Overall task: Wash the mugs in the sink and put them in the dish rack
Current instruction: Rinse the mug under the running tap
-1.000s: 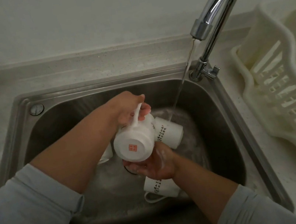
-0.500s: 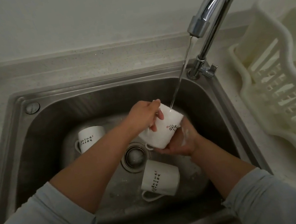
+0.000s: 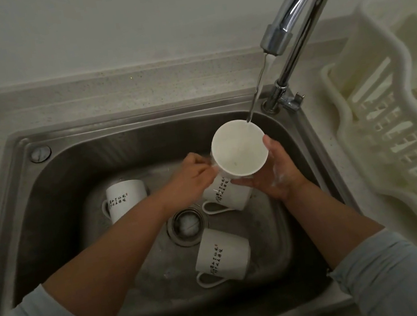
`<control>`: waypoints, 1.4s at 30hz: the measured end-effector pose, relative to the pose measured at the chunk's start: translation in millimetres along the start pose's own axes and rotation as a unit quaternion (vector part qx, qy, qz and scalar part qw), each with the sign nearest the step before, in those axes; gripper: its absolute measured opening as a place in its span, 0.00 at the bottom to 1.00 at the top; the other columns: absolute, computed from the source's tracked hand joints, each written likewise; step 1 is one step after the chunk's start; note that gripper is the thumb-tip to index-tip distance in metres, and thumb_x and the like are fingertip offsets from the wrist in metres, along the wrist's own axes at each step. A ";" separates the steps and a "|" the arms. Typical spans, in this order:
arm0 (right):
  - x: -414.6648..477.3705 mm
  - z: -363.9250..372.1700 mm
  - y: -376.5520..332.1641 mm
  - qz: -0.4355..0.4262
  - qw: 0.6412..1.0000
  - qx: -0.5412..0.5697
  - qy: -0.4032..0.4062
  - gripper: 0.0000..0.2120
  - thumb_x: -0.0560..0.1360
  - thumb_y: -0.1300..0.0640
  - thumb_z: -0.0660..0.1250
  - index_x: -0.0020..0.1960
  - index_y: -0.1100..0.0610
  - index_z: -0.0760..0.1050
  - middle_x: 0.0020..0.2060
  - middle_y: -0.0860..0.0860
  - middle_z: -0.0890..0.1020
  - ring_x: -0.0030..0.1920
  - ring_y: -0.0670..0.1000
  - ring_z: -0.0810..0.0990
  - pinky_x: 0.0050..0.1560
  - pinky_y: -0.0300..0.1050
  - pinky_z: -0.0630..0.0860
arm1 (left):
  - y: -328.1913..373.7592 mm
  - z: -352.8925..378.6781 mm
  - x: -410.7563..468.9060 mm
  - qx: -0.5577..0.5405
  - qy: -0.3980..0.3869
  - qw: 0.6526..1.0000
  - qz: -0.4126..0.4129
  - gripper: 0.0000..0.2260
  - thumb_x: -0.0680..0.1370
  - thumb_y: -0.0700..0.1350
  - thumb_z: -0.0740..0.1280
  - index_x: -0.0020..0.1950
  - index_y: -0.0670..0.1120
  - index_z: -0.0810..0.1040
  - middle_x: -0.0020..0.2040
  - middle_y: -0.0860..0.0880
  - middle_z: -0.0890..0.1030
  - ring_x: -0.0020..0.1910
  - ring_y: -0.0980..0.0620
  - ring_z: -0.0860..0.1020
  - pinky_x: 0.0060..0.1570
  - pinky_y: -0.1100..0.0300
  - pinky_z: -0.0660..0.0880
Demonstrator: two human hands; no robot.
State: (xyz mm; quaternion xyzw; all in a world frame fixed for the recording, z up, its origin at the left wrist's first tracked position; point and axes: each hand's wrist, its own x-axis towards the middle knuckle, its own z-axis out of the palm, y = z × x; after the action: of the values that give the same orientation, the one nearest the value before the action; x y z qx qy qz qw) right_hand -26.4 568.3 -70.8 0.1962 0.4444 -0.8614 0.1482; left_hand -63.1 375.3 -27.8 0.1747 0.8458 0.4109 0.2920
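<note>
Centre frame: both hands, left hand (image 3: 194, 178) and soapy right hand (image 3: 277, 174), grip a white ceramic mug (image 3: 238, 147), mouth up, catching the tap stream (image 3: 259, 87). Steel sink (image 3: 66, 166) holds three more printed mugs (image 3: 222, 254).

Steel sink (image 3: 16, 193) is sitting sunk into the speckled tabletop (image 3: 137, 92), w/ drain strainer (image 3: 186, 225) in the middle of its floor. Three white mugs are lying on their sides on the sink floor: left mug (image 3: 125, 199), middle mug (image 3: 225, 196) just beside the drain, near mug (image 3: 221, 256) w/ handle facing me. Faucet (image 3: 296, 15) is standing at the back right corner. Cream dish rack (image 3: 399, 127) is resting on the tabletop to the right of the sink.
</note>
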 end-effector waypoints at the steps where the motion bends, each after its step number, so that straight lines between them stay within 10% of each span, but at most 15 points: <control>1: 1.2 -0.8 -1.9 -0.017 1.000 -0.009 0.003 0.50 0.52 0.35 0.78 0.69 0.50 0.67 0.66 0.59 0.72 0.64 0.64 0.72 0.50 0.60 0.78 | -3.9 1.0 0.3 0.000 -0.012 1.000 -0.006 0.13 0.82 0.48 0.56 0.47 0.43 0.75 0.60 0.49 0.66 0.51 0.55 0.70 0.50 0.65 0.64; 9: -0.7 -2.5 -13.3 -0.088 0.992 -0.049 0.070 0.58 0.46 0.38 0.81 0.72 0.49 0.62 0.67 0.57 0.69 0.62 0.61 0.74 0.45 0.54 0.80 | -0.2 15.7 5.9 -0.086 -0.002 0.996 -0.018 0.17 0.83 0.46 0.54 0.63 0.36 0.72 0.60 0.40 0.74 0.59 0.42 0.76 0.58 0.47 0.74; 16: -9.5 -18.8 0.2 0.042 0.994 -0.027 0.093 0.35 0.66 0.38 0.64 0.70 0.50 0.65 0.68 0.59 0.70 0.64 0.63 0.72 0.52 0.62 0.76 | 0.5 22.6 8.8 -0.107 -0.024 0.993 -0.041 0.12 0.82 0.48 0.56 0.44 0.46 0.75 0.46 0.47 0.80 0.48 0.54 0.80 0.49 0.55 0.75; 35: -4.4 -17.7 0.6 0.034 0.997 -0.011 0.067 0.48 0.55 0.36 0.75 0.70 0.52 0.66 0.67 0.60 0.70 0.65 0.64 0.71 0.54 0.61 0.76 | 2.0 16.9 11.2 -0.141 0.040 0.988 -0.055 0.15 0.81 0.48 0.58 0.35 0.47 0.72 0.35 0.52 0.76 0.45 0.48 0.80 0.50 0.50 0.76; 42: -8.2 -12.8 2.5 -0.001 1.000 -0.008 0.020 0.55 0.51 0.38 0.80 0.72 0.54 0.64 0.68 0.61 0.69 0.63 0.65 0.73 0.45 0.55 0.80 | -6.2 14.5 2.2 -0.180 0.072 0.981 -0.030 0.15 0.81 0.43 0.60 0.33 0.47 0.74 0.45 0.38 0.81 0.51 0.47 0.81 0.57 0.46 0.75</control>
State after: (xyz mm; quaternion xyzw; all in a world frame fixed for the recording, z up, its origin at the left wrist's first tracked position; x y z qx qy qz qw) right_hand -15.5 578.1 -75.5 0.2120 0.4541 -0.8539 0.1403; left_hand -55.9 381.4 -40.6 0.0634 0.7819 0.5587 0.2691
